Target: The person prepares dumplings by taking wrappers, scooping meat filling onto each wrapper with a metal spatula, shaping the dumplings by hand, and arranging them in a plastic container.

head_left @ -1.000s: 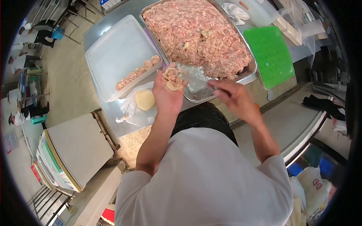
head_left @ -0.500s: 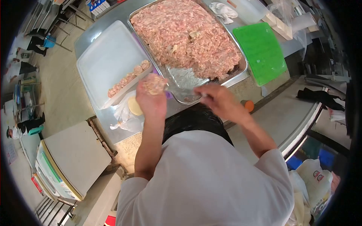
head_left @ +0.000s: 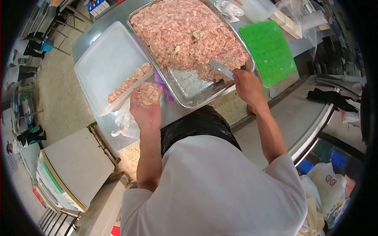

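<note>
On the cupped palm of my left hand [head_left: 146, 115] lies a dumpling wrapper with minced meat [head_left: 149, 94] spread over it. My right hand [head_left: 249, 87] grips the handle of a flat metal spatula [head_left: 221, 69], its blade touching or just above the near right part of the minced meat [head_left: 185, 35]. That meat fills most of a deep metal tray [head_left: 185, 87], whose near left bottom shows bare. Just beyond my left hand, several filled dumplings [head_left: 126, 85] line the near edge of a white plastic tray [head_left: 112, 55].
A green board [head_left: 269, 55] lies right of the metal tray. Behind it are a white cloth [head_left: 229, 10] and a translucent container [head_left: 258, 10]. A plastic bag [head_left: 126, 122] and purple cloth [head_left: 164, 86] are near my left hand. Other people stand far left.
My right hand has moved away from my left hand, rightward and up to the meat with the spatula. My left hand has shifted slightly left, its palm with the filled wrapper more open to view.
</note>
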{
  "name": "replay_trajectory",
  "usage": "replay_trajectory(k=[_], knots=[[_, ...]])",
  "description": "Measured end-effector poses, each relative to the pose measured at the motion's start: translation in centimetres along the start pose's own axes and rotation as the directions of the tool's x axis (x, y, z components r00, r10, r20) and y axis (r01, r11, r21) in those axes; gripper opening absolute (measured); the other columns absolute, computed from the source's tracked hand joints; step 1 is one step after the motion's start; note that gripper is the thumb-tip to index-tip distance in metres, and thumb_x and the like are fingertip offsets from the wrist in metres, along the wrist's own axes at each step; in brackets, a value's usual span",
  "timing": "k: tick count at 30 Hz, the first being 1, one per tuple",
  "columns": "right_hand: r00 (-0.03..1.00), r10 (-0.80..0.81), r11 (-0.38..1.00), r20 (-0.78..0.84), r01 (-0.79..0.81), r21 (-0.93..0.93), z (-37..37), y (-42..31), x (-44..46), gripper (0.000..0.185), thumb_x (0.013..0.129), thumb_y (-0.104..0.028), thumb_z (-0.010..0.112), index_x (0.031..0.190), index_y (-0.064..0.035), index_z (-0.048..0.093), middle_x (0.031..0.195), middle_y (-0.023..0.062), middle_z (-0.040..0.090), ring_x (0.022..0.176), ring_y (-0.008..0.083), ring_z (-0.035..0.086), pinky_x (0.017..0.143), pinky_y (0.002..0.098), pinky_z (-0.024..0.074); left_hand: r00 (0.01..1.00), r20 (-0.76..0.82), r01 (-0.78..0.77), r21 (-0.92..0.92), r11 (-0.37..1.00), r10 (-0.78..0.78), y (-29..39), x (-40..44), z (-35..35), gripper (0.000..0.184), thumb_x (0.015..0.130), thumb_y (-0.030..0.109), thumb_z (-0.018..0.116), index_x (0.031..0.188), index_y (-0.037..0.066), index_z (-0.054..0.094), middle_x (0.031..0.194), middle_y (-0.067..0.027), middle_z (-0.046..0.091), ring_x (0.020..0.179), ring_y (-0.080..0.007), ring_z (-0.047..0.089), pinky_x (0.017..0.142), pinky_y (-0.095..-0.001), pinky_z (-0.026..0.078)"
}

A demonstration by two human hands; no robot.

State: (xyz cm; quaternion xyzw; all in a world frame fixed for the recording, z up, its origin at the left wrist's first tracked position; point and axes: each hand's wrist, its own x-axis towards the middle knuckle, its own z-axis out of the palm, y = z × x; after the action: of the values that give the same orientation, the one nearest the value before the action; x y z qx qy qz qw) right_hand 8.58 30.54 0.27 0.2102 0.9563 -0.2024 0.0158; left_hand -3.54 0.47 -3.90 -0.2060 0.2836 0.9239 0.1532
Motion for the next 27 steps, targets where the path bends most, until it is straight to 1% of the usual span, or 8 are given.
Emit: replay_trajectory(k=[6,10,12,16,19,22,25,27], knots=[[0.996,0.082,0.995,-0.033,-0.084,-0.047,-0.6,-0.4,-0.5,0.012,0.093,-0.009,0.057,0.097,-0.0026,0.066,0.083,0.026,0.068,0.083,0.0478,0.066,0.072,0.0581,0.05,1.0,0.015,-0.002,0.066,0.998,0.001,0.2,-0.1,0.0,0.024,0.104,0.026,0.047,0.112,0.007,0.06,0.109,-0.0084,0.065,0.107,-0.0281,0.061,0.096,-0.0551,0.048],[0.998,0.054,0.997,-0.031,-0.056,-0.044,0.0,-0.7,-0.2,0.012,0.093,-0.009,0.056,0.095,-0.0026,0.066,0.083,0.0259,0.068,0.082,0.0478,0.066,0.071,0.0579,0.05,0.998,0.058,0.022,0.03,0.999,-0.024,0.0,0.1,-0.5,0.031,0.104,0.028,0.047,0.115,0.001,0.058,0.11,-0.0156,0.063,0.11,-0.0351,0.058,0.1,-0.054,0.045],[0.998,0.06,0.998,-0.009,-0.06,-0.004,0.3,-0.6,0.1,0.013,0.094,-0.008,0.056,0.095,-0.0016,0.066,0.083,0.0263,0.068,0.081,0.0481,0.065,0.071,0.0577,0.0496,0.986,0.157,0.051,0.023,0.998,-0.054,-0.1,0.2,-0.4,0.03,0.104,0.027,0.047,0.114,0.001,0.058,0.109,-0.0153,0.064,0.109,-0.0352,0.058,0.099,-0.0541,0.045],[0.997,-0.057,0.985,-0.044,0.064,0.159,1.4,0.6,1.0,0.015,0.095,-0.008,0.056,0.097,0.0005,0.068,0.081,0.0261,0.067,0.077,0.0455,0.067,0.068,0.0528,0.0504,0.996,0.079,0.029,0.056,0.998,-0.034,-0.4,-0.5,0.6,0.027,0.105,0.024,0.044,0.111,0.004,0.061,0.105,-0.0114,0.067,0.101,-0.0293,0.063,0.092,-0.0526,0.05],[0.991,0.057,0.895,0.122,-0.105,0.433,1.3,0.7,1.3,0.017,0.096,-0.008,0.055,0.096,0.0026,0.069,0.072,0.0199,0.066,0.066,0.0343,0.067,0.063,0.0453,0.0501,0.994,0.105,0.029,0.068,0.997,-0.036,-0.6,-0.7,0.6,0.027,0.105,0.023,0.044,0.11,0.004,0.062,0.105,-0.0115,0.067,0.1,-0.0294,0.064,0.09,-0.0519,0.051],[0.972,0.116,0.83,0.203,-0.207,0.518,1.2,0.8,1.4,0.019,0.097,-0.01,0.055,0.095,0.0035,0.068,0.065,0.0116,0.063,0.058,0.0219,0.061,0.06,0.039,0.0487,0.996,0.074,0.04,0.046,0.998,-0.044,-0.7,-0.8,0.8,0.027,0.105,0.023,0.044,0.108,0.004,0.063,0.105,-0.0114,0.067,0.1,-0.0292,0.064,0.089,-0.0518,0.051],[0.874,0.23,0.575,0.428,-0.477,0.665,-0.7,0.3,1.2,0.022,0.099,-0.012,0.055,0.093,0.0048,0.067,0.064,0.0067,0.061,0.059,0.0158,0.057,0.059,0.0368,0.048,0.994,0.097,0.038,0.045,0.998,-0.042,-0.6,-0.7,0.6,0.027,0.105,0.025,0.045,0.109,0.003,0.061,0.106,-0.012,0.066,0.103,-0.0306,0.062,0.092,-0.0529,0.049],[0.913,0.251,0.706,0.322,-0.401,0.585,-1.4,0.2,1.1,0.019,0.098,-0.011,0.055,0.095,0.002,0.069,0.067,0.0108,0.063,0.062,0.0219,0.062,0.061,0.0404,0.0492,0.984,0.169,0.048,0.039,0.998,-0.054,-0.4,-0.3,-0.2,0.028,0.105,0.026,0.045,0.11,0.001,0.058,0.106,-0.0141,0.065,0.107,-0.0343,0.06,0.098,-0.0543,0.046]])
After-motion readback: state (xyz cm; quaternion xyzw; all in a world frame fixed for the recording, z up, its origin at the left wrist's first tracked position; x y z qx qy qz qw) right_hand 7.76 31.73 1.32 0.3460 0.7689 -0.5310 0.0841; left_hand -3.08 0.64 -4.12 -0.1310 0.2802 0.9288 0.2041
